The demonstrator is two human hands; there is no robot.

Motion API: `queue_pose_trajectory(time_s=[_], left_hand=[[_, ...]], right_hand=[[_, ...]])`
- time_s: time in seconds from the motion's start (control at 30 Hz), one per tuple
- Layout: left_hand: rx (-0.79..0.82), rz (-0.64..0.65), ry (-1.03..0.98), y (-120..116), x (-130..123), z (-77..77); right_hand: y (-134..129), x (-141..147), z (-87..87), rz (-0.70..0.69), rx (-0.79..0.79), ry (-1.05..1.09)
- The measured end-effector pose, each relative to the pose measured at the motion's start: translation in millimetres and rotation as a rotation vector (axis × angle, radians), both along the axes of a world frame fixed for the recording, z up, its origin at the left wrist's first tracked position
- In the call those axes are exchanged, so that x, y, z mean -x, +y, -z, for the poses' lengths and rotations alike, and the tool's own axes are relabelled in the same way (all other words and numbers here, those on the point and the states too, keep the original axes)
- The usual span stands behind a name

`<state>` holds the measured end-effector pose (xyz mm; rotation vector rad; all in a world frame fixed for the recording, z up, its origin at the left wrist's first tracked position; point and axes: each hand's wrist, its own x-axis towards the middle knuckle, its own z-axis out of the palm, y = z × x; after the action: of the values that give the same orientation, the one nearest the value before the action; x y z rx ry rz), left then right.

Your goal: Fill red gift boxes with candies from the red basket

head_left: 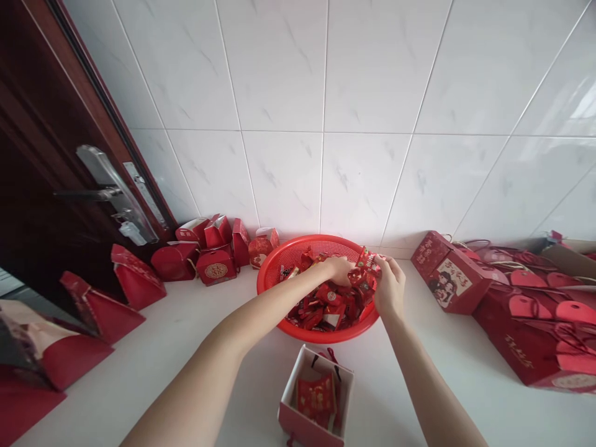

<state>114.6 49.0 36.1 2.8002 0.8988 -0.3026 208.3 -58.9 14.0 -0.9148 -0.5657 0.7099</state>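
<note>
A red plastic basket (318,337) full of red-wrapped candies (331,294) stands on the white surface. My left hand (341,271) reaches into it from the left, its fingers curled among the wrappers at the far right side. What they hold is hidden. Over the basket's right rim, my right hand (390,287) pinches a shiny red candy packet (367,261) between thumb and fingers. The two hands are close together. Nearer to me is an open gift box (283,403) with white inner walls and a dark cord. Inside lies a red packet with gold print (316,397).
Several small red gift boxes (216,266) line the left and back. At right, a red box with a printed couple (449,279) stands beside larger red boxes with cords (526,335). A tiled wall (288,180) rises behind; a dark door (41,155) is at left.
</note>
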Motion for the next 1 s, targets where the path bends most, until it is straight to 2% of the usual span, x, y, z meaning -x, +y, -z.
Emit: queue_pose_trajectory(time_s=[0.17, 0.27, 0.43, 0.57, 0.67, 0.73, 0.8, 0.9, 0.93, 1.0], left_hand=[[-0.053, -0.079, -0.09, 4.9, 13.0, -8.0], [-0.092, -0.182, -0.147, 16.1, 33.4, -18.1], [-0.101, -0.314, -0.121, 26.2, 70.5, -33.9], [-0.127, -0.422, -0.075, 21.9, 88.2, -40.0], [-0.208, -0.463, -0.078, 12.8, 87.7, -39.4], [-0.304, -0.409, -0.122, 6.2, 80.9, -36.6], [-0.35, -0.239, -0.184, 0.7, 69.4, -31.9], [-0.217, 0.079, -0.193, -5.8, 45.5, -22.2], [-0.165, 0.139, -0.161, -7.9, 36.5, -18.9], [-0.124, 0.179, -0.064, -11.9, 19.6, -13.5]], right_hand=[[-2.1, 0.6, -1.0, -0.01, 0.008, 0.001], [-1.8, 1.7, -2.6, -0.025, 0.008, 0.036], [1.4, 1.8, -1.8, -0.02, -0.009, 0.029], [2.8, 1.2, 0.0, -0.009, -0.002, 0.013], [2.2, 1.6, -0.7, -0.009, 0.0, 0.021], [1.4, 2.0, -1.6, -0.013, 0.003, 0.03], [0.9, 2.1, -2.0, -0.015, 0.003, 0.035], [0.9, 1.5, -0.9, -0.018, -0.009, 0.028], [1.1, 1.1, -0.2, -0.016, -0.016, 0.021], [1.3, 0.4, 1.2, -0.006, -0.019, -0.003]])
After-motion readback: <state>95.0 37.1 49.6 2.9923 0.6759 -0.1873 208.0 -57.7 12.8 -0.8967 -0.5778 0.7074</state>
